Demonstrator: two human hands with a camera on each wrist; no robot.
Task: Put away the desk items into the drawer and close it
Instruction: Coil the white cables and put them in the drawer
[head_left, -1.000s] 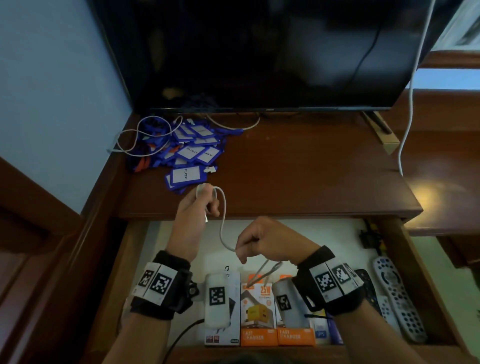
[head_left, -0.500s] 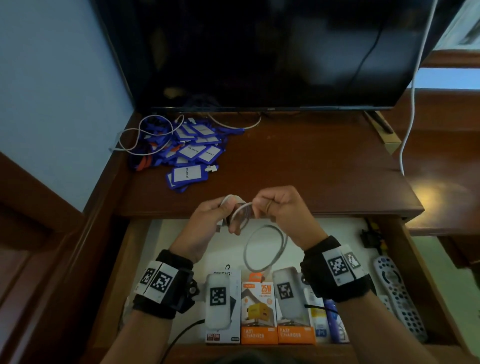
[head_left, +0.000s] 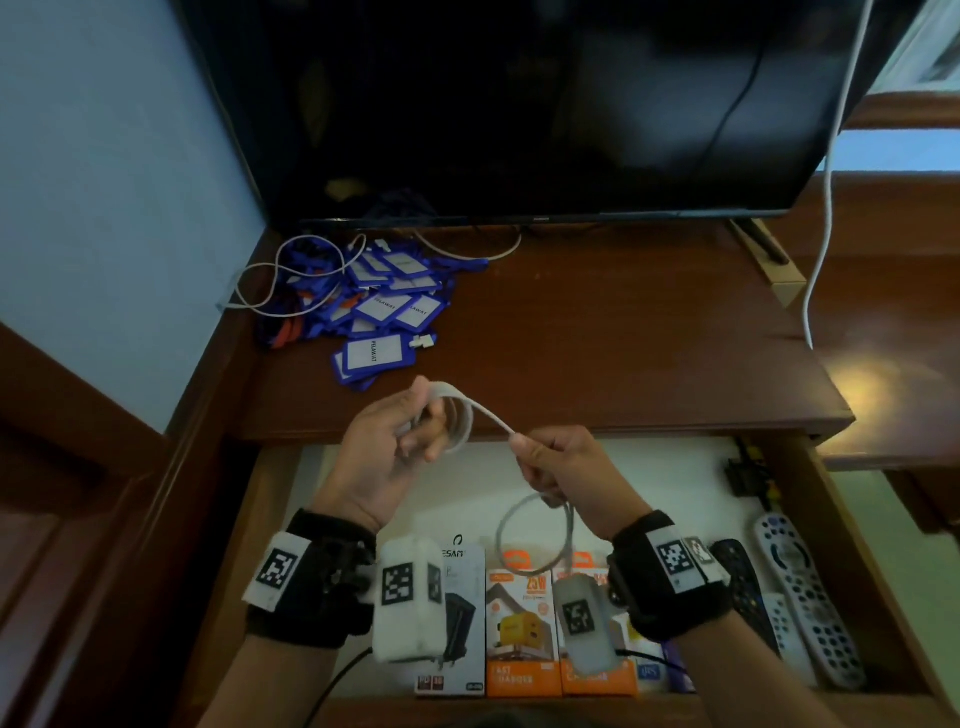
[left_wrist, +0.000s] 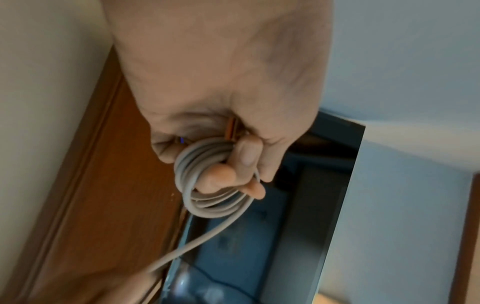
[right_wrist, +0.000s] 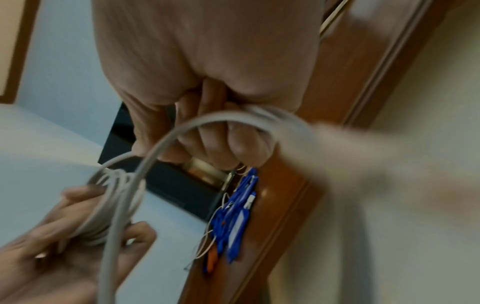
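Note:
A white cable (head_left: 457, 410) is wound in several turns round the fingers of my left hand (head_left: 395, 441), just above the desk's front edge. In the left wrist view the coil (left_wrist: 207, 185) sits round two fingers, with the thumb pressing on it. My right hand (head_left: 561, 467) grips the cable's free length a little to the right, and a loose loop (head_left: 535, 535) hangs below it over the open drawer (head_left: 291, 519). The right wrist view shows the strand (right_wrist: 182, 131) running from my curled fingers to the coil (right_wrist: 114, 205). A pile of blue name tags (head_left: 379, 312) with another white cable (head_left: 270, 291) lies on the desk (head_left: 597, 338).
The drawer holds charger boxes (head_left: 524, 634) at the front and remote controls (head_left: 810, 597) at the right. A dark television (head_left: 519, 104) stands at the back of the desk. A white cord (head_left: 826, 208) hangs down at the right. A blue wall is on the left.
My right hand carried the cable up to my left hand for another turn, then drew back right and down. The coil on my left fingers has grown, and the hanging loop is shorter.

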